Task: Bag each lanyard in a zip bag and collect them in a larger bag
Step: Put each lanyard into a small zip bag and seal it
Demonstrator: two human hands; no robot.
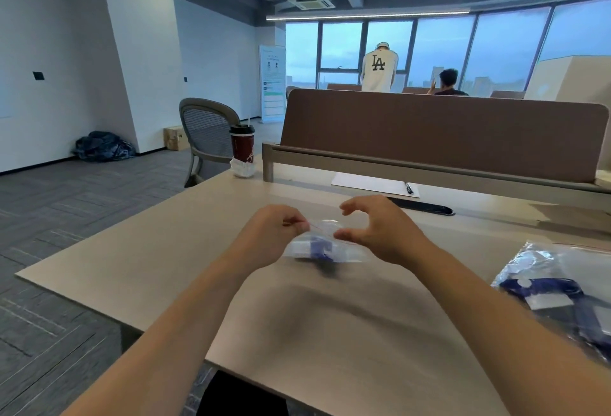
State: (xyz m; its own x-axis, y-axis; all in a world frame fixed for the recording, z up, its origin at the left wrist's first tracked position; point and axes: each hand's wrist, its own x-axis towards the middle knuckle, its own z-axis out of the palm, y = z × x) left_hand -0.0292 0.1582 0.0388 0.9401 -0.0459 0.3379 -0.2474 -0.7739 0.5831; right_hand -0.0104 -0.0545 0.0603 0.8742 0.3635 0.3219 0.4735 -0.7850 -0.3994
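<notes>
A small clear zip bag (344, 249) with a red seal line hangs just above the beige desk (165, 250), and a folded blue lanyard (319, 248) shows inside it. My left hand (274, 233) pinches the bag's top left corner. My right hand (380, 227) is at the top right, thumb and fingers spread in a curve; the thumb tip touches the seal edge and the fingers are off it. At the desk's right edge lies a larger clear bag (535, 260) holding bagged blue lanyards (542, 286).
A dark red cup (242, 147) with a lid stands at the desk's far left corner. A white sheet (370, 183) with a pen (409, 188) lies under the brown partition (429, 131). A black cable slot (423, 208) is behind my hands. A chair (205, 131) stands left.
</notes>
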